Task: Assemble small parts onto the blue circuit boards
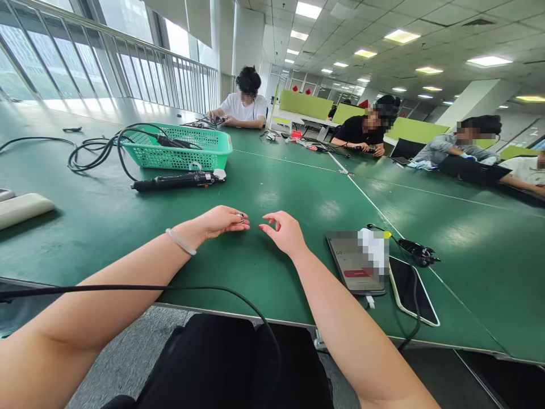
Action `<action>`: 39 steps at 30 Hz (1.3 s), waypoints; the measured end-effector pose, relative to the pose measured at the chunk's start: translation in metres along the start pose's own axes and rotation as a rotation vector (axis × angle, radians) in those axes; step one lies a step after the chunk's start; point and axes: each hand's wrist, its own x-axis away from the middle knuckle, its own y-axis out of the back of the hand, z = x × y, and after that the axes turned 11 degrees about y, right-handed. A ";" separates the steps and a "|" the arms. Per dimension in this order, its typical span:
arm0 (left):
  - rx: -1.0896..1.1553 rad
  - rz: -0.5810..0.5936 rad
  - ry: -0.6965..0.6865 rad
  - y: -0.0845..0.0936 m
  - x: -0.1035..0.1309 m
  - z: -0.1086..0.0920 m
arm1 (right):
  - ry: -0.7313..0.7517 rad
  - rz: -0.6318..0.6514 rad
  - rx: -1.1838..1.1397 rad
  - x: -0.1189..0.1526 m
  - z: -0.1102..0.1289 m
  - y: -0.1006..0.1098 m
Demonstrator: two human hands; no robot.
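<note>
Over the green tabletop, my left hand (pixel 225 220) is turned partly upward with its fingers drawn together. A tiny silver and dark piece (pixel 240 217) shows at those fingers, too small to name. My right hand (pixel 284 232) faces it across a short gap. Its thumb and forefinger are curved and apart, with nothing visible between them. Beyond my left hand lies a black electric screwdriver (pixel 179 181) with a cable. It rests just in front of a mint-green plastic basket (pixel 179 156) that contains another dark corded tool.
Right of my hands lie a lit tablet (pixel 355 281), a phone (pixel 415 289) and a black cabled item (pixel 417 251). A pale block (pixel 25 210) sits at the left. One black cable (pixel 200 288) crosses over my left forearm. Several people work farther back.
</note>
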 end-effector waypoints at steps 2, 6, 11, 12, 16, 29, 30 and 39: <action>-0.054 -0.049 -0.014 0.014 0.001 -0.003 | -0.017 -0.011 -0.027 0.001 -0.004 0.002; -0.248 -0.213 -0.057 0.054 0.005 -0.006 | -0.029 -0.014 -0.044 0.003 -0.011 0.004; -1.052 -0.623 -0.144 0.116 0.018 -0.012 | -0.036 0.004 -0.048 0.004 -0.014 0.004; -1.111 -0.678 -0.154 0.125 0.020 -0.013 | -0.036 0.009 -0.047 0.004 -0.014 0.004; -1.246 -0.762 -0.183 0.146 0.027 -0.011 | -0.032 0.024 -0.040 0.004 -0.015 0.004; -1.462 -0.716 -0.265 0.153 0.022 -0.003 | -0.088 0.058 -0.074 0.005 -0.016 0.006; -1.458 -0.702 -0.248 0.154 0.023 -0.003 | -0.092 0.060 -0.076 0.005 -0.016 0.005; -1.146 -0.677 -0.178 0.179 0.036 -0.001 | -0.090 0.077 -0.075 0.004 -0.021 0.004</action>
